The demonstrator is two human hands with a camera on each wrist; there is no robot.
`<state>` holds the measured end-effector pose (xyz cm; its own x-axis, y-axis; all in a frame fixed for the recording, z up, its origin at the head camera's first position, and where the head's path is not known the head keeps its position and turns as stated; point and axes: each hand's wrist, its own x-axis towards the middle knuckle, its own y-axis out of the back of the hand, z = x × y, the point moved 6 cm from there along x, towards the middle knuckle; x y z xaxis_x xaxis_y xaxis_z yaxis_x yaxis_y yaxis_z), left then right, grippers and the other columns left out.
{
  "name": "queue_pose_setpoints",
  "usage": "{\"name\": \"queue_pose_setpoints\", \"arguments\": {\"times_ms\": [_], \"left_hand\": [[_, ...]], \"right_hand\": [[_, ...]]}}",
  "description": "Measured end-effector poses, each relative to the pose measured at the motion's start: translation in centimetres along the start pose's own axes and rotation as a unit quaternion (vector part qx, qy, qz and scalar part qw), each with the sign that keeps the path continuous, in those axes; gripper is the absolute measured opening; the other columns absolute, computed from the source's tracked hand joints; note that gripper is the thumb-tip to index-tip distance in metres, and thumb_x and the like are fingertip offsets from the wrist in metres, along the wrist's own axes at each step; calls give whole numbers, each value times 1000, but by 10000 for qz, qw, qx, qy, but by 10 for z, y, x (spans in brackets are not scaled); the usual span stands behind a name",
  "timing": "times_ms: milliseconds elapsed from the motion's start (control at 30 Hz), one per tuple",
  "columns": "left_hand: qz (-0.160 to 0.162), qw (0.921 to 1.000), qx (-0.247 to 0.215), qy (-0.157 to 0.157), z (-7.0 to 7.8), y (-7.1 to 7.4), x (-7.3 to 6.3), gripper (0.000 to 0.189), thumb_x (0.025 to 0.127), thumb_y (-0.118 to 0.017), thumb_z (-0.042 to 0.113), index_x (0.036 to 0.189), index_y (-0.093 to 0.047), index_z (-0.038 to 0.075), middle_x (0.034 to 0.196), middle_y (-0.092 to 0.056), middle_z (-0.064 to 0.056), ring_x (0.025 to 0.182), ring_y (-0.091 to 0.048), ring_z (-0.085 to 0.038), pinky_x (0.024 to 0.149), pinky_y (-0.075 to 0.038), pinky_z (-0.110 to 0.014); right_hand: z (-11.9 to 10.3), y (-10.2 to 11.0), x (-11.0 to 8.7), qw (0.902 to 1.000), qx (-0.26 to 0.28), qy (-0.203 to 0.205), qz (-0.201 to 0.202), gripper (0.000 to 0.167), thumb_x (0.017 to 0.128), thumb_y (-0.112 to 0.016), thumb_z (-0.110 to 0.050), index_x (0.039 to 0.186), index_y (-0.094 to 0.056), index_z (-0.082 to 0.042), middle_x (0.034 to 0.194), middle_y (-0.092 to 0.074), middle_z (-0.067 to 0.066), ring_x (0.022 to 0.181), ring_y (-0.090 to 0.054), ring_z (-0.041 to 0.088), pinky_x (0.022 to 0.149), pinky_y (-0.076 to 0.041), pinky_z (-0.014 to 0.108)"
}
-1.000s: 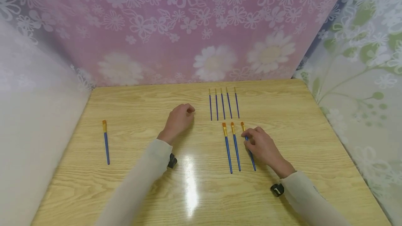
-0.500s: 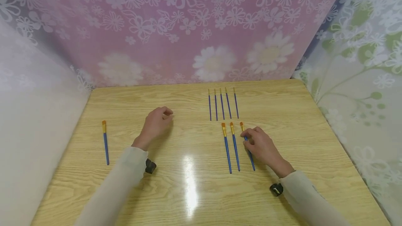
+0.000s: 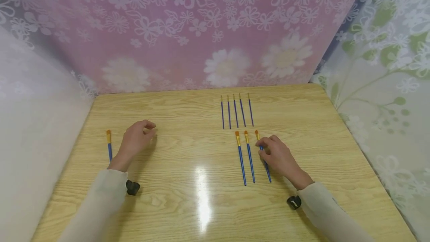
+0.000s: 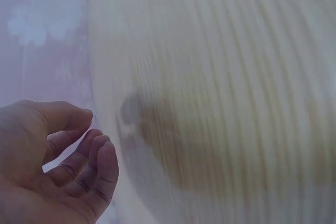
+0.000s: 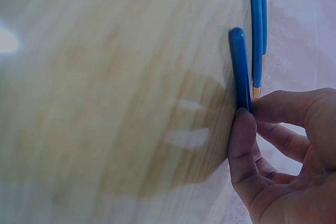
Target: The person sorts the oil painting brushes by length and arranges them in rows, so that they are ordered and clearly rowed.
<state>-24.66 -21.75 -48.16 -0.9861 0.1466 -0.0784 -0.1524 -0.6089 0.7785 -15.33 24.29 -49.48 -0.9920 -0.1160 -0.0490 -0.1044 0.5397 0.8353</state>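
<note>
My right hand (image 3: 280, 160) pinches a blue-handled paintbrush (image 3: 267, 170) with orange bristles and a gold ferrule, which lies on the table. In the right wrist view, thumb and fingers meet on its blue handle (image 5: 239, 66). Two similar paintbrushes lie just left of it, one with a broad flat tip (image 3: 240, 158) and one a bit narrower (image 3: 250, 156). Over the table's left half, my left hand (image 3: 134, 142) holds nothing, its fingers loosely curled. Another flat paintbrush (image 3: 109, 139) lies beside it at the far left, its lower handle hidden by the left arm.
Several thin dark-blue paintbrushes (image 3: 235, 113) lie in a row behind the larger ones. The wooden table (image 3: 188, 212) meets a pink flowered cloth (image 3: 174, 47) at the back, with pale cloth on both sides.
My left hand has moved left across the table, toward the lone paintbrush, and its arm now covers part of that handle. My right hand has stayed on its paintbrush.
</note>
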Motion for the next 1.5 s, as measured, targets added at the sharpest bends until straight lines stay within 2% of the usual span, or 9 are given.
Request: {"name": "queue_pose_setpoints", "arguments": {"times_ms": [333, 467, 667, 900, 1200, 1400, 1500], "left_hand": [[260, 9992, 254, 133, -43, 32, -21, 36, 112, -58, 22, 140, -68, 1, 142, -61, -27, 107, -70, -40, 69, -55, -37], [375, 9985, 336, 207, -57, 44, -28, 38, 112, -58, 24, 140, -68, 0, 141, -59, -30, 108, -67, -43, 71, -55, -44], [466, 9969, 541, 340, -74, 57, -39, 39, 111, -58, 25, 137, -67, -2, 133, -58, -32, 106, -60, -44, 75, -48, -48], [216, 9968, 599, 492, -86, 60, -49, 39, 109, -59, 23, 132, -64, -8, 134, -59, -38, 117, -55, -53, 85, -50, -63], [79, 9950, 579, 808, -93, 60, -55, 39, 109, -58, 19, 137, -60, -9, 138, -53, -39, 123, -50, -56, 91, -45, -70], [-90, 9920, 786, 981, -94, 64, -56, 35, 106, -61, 15, 130, -61, -11, 131, -60, -41, 117, -55, -57, 85, -49, -64], [-163, 9921, 891, 868, -93, 64, -54, 33, 104, -60, 9, 129, -63, -12, 127, -62, -40, 115, -57, -57, 85, -51, -63]], "right_hand": [[0, -1, 2, 10000, -5, -7, -14, 21, 103, -72, -8, 124, -74, -4, 117, -64, 18, 88, -65, 23, 81, -59, 49], [1, -1, 2, 10000, -2, -2, -13, 21, 102, -72, -7, 123, -75, -4, 116, -64, 17, 87, -65, 22, 80, -59, 49], [1, -1, 3, 10000, -47, 27, 21, 21, 102, -72, -8, 123, -75, -5, 116, -64, 17, 87, -64, 21, 80, -58, 48], [1, 0, 2, 10000, -19, 22, 18, 21, 103, -72, -8, 123, -74, -5, 116, -64, 17, 88, -64, 22, 80, -58, 49], [3, -1, 2, 10000, -41, 48, 22, 22, 103, -72, -8, 124, -75, -5, 117, -65, 17, 88, -64, 22, 81, -58, 49], [4, 0, 2, 10000, -38, 69, 34, 21, 102, -72, -8, 123, -74, -5, 116, -64, 17, 89, -66, 23, 81, -59, 50], [3, 0, 2, 10000, -20, 60, 20, 21, 102, -71, -7, 123, -74, -5, 116, -64, 17, 89, -67, 24, 81, -59, 51]]}}
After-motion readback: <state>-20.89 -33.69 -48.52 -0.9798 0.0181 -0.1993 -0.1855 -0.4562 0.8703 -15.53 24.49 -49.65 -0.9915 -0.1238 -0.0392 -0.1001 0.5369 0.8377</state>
